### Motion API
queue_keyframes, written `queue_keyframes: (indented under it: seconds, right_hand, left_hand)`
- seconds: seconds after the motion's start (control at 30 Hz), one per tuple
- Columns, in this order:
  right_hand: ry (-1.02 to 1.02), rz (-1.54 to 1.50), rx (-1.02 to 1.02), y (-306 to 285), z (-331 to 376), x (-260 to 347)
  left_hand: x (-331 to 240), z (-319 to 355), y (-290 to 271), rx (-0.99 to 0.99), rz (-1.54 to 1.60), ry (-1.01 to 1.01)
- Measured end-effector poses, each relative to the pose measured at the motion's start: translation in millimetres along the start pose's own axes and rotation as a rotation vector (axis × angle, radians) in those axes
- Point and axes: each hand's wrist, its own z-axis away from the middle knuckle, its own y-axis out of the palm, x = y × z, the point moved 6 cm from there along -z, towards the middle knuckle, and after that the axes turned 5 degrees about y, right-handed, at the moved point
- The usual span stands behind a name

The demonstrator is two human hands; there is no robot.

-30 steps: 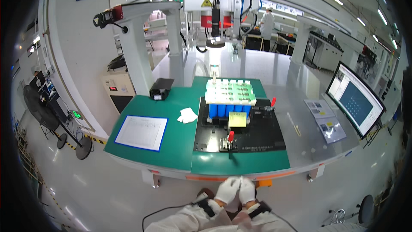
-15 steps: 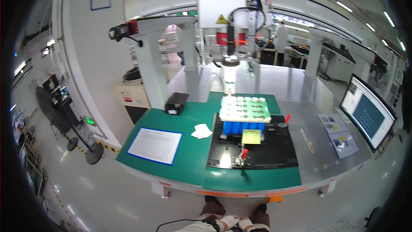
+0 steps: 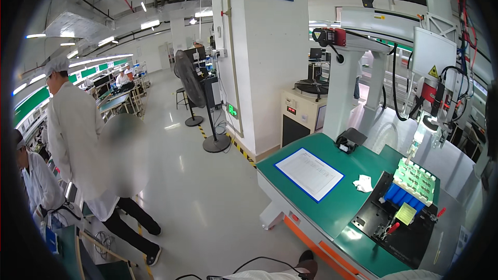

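Observation:
Neither of my hands is in view; only parts of my white sleeves [image 3: 270,275] and a dark shoe show at the lower edge. On the workbench at the right, a blue block of cells with a pale green top plate [image 3: 415,180] sits on a black fixture plate [image 3: 410,246]. A yellow label [image 3: 405,214] is on its front, beside a red-handled clamp [image 3: 392,228]. Above the block hangs a machine head [image 3: 429,123] with a lit lower end.
A blue-framed paper sheet [image 3: 309,174] and crumpled white wipes [image 3: 363,183] lie on the green mat [image 3: 280,197]. A standing fan [image 3: 215,143] is by the pillar [image 3: 275,72]. At left a person in a white coat [image 3: 78,140] stands near a seated person [image 3: 39,176].
My view has swung left, so the bench now lies at the right and people show at the left. My hands, gloved and low in front of me before, have left the picture.

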Motion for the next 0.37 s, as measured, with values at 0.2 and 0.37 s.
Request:
queue_keyframes:
  seconds: [0.2,0.37]
  right_hand:
    - [0.153,-0.197,-0.163,-10.7,35.0,-60.4]
    - [0.330,-0.391,-0.397,-13.4,68.2,-168.9]
  left_hand:
    - [-2.2,8.9,-23.9,-0.005,-0.014,0.049]
    - [-3.1,9.8,-22.2,0.090,0.327,-0.290]
